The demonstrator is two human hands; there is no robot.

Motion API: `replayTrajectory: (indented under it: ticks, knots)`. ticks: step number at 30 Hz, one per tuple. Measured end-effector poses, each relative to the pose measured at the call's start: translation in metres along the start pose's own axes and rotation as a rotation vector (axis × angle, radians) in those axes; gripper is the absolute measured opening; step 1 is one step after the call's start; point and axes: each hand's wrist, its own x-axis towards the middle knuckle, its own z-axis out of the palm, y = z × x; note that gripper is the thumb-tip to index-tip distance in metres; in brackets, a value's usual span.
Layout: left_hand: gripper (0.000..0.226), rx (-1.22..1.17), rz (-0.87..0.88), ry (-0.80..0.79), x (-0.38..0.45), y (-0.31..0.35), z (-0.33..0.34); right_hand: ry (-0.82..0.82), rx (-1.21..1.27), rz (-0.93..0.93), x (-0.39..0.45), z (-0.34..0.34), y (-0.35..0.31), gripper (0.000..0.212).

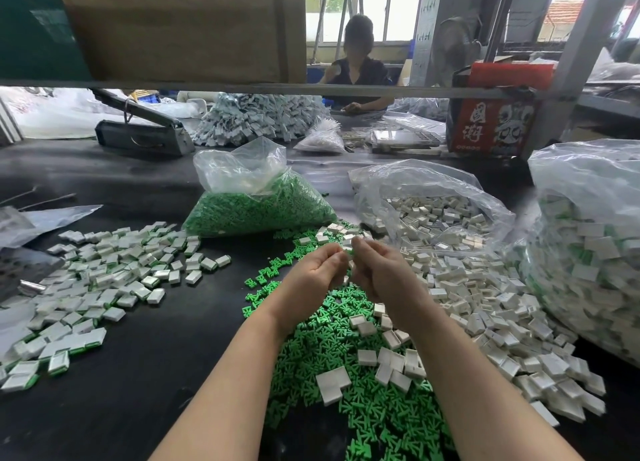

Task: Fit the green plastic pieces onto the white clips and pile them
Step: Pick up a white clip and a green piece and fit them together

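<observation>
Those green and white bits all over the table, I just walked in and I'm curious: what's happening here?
A person is fitting parts together, left hand and right hand raised close together, pinching a small piece between the fingertips. Loose green pieces and white clips lie below; finished ones are piled to the left.

Bright green loose plastic pieces, strewn over a black table. White clips, plain and unpatterned, heaped at right. White with green edging on the assembled pile at left. Solid green mass inside a clear bag; off-white clips in another clear bag; white and green mixed in a third bag. Red box with white characters and a black-and-white figure. Pale grey-white tag heap behind.
</observation>
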Motion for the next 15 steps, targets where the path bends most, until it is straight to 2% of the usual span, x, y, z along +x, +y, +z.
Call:
replayTrajectory:
  ticks: [3,6,15]
  knots:
    - [0.022,0.005,-0.018,0.017,0.001,-0.003,0.000,0.093,-0.305,-0.169,0.002,0.004,0.005,0.035]
    - [0.022,0.030,-0.033,0.034,0.000,-0.005,0.002,0.147,-0.555,-0.238,0.001,0.005,0.012,0.038]
    - [0.026,0.130,-0.057,0.048,-0.002,-0.007,0.009,0.131,-0.817,-0.176,-0.001,0.006,0.014,0.044]
